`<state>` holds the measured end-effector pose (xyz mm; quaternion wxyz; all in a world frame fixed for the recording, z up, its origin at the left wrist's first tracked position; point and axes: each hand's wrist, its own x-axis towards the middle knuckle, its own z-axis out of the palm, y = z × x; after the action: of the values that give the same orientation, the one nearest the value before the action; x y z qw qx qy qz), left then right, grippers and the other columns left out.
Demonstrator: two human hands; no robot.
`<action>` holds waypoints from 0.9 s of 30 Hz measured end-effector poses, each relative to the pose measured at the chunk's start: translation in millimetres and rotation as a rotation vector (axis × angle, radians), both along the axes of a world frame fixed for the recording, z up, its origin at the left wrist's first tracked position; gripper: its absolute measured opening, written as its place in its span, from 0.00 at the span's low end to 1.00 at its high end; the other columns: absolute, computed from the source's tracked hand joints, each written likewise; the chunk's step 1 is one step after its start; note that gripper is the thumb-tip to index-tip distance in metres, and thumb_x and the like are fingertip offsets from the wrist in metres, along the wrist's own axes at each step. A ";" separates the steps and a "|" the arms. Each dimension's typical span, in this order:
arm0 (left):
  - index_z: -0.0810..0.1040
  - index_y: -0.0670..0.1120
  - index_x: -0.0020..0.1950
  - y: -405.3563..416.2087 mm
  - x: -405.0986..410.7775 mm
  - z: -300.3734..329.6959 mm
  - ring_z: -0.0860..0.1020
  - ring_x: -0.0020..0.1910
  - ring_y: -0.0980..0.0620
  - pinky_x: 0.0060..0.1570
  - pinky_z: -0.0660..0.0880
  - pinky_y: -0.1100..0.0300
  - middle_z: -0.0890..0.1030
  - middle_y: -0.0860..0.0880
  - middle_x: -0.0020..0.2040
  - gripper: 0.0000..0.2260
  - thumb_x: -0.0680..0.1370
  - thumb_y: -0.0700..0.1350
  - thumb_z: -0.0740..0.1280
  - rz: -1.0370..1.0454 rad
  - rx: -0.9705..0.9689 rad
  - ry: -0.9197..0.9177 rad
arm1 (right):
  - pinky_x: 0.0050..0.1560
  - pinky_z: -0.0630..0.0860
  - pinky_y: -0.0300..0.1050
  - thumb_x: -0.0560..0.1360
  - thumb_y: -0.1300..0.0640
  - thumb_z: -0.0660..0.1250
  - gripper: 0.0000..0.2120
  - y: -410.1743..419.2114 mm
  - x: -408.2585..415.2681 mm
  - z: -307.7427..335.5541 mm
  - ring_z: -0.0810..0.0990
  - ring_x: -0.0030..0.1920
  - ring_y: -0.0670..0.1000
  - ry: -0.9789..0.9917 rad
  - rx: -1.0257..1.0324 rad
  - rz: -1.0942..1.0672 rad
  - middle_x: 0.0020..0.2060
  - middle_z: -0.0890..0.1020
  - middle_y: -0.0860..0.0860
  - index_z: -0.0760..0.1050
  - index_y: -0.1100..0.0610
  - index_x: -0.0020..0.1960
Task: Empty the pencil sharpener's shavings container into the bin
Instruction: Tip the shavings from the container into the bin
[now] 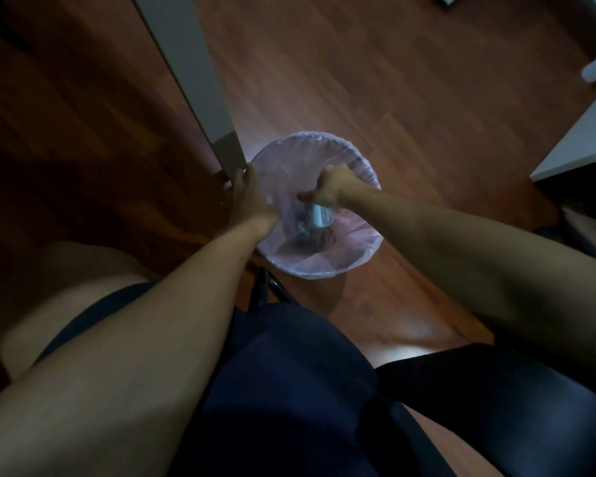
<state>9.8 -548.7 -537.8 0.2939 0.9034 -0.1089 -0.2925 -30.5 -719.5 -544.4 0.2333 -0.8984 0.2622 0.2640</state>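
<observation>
Pink plastic-lined round bin [327, 266] on wooden floor [393, 80]; left hand [252, 197] grips rim; right hand [331, 189] clasps pale sharpener container [319, 216] over opening.

We see bin [315, 266] on floor [410, 98], table leg [200, 80] just left of it; left hand [252, 197] at its left rim, right hand [331, 189] over the opening holding container [319, 216].

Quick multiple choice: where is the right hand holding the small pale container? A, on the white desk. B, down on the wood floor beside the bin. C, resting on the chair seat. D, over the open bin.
D: the right hand holds the pale container above the opening of the plastic-lined bin, while the left hand is at the bin's left rim.
</observation>
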 end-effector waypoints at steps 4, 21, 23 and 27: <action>0.55 0.47 0.78 -1.1 0.7 -4.3 0.60 0.76 0.40 0.73 0.64 0.45 0.57 0.44 0.78 0.33 0.76 0.39 0.63 0.001 -0.009 0.012 | 0.51 0.68 0.42 0.68 0.37 0.69 0.29 7.7 1.9 -8.9 0.79 0.60 0.54 -0.018 -0.011 -0.034 0.60 0.81 0.50 0.77 0.50 0.66; 0.68 0.41 0.73 -7.2 9.1 29.8 0.71 0.70 0.39 0.66 0.71 0.50 0.70 0.39 0.72 0.24 0.78 0.48 0.63 0.101 0.017 0.054 | 0.44 0.83 0.48 0.74 0.42 0.68 0.25 11.6 17.5 48.1 0.85 0.44 0.55 -0.066 0.035 -0.164 0.47 0.84 0.57 0.80 0.62 0.58; 0.71 0.39 0.71 -4.7 9.5 48.5 0.73 0.67 0.38 0.63 0.72 0.50 0.73 0.37 0.70 0.23 0.79 0.50 0.61 0.073 0.066 0.063 | 0.44 0.83 0.49 0.73 0.42 0.70 0.25 14.1 20.2 72.1 0.86 0.44 0.56 -0.055 0.036 -0.192 0.47 0.84 0.59 0.80 0.64 0.55; 0.73 0.42 0.69 6.8 16.9 84.6 0.76 0.64 0.38 0.59 0.75 0.51 0.76 0.39 0.67 0.29 0.75 0.60 0.61 0.065 0.036 0.168 | 0.34 0.82 0.47 0.73 0.42 0.70 0.23 20.6 26.2 125.3 0.83 0.33 0.56 -0.060 0.051 -0.184 0.41 0.82 0.60 0.76 0.64 0.46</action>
<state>26.7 -541.9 -453.1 0.2951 0.8838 -0.0492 -0.3596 -4.3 -698.9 -419.2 0.2869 -0.8718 0.3299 0.2209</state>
